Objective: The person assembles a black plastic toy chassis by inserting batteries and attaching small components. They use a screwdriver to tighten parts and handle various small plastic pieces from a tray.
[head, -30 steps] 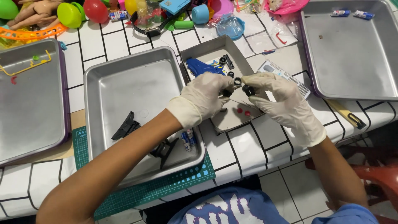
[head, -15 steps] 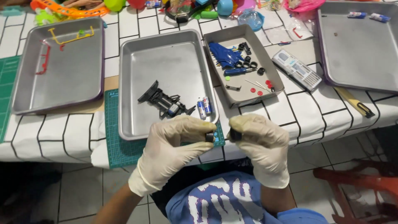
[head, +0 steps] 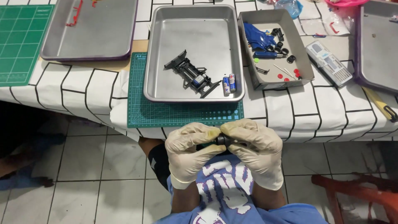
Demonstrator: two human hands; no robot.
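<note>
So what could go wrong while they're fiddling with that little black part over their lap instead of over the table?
The small black round part is pinched between the gloved left hand and gloved right hand, off the table edge above the grey tiled floor. If it slips, it could drop and roll away. Loose glove fingertips may also weaken the grip. The two small blue-and-white batteries lie loose in the middle metal tray, so a bumped table might scatter them.

Gloved left hand and right hand pinch small black part – below table edge, over lap.
</note>
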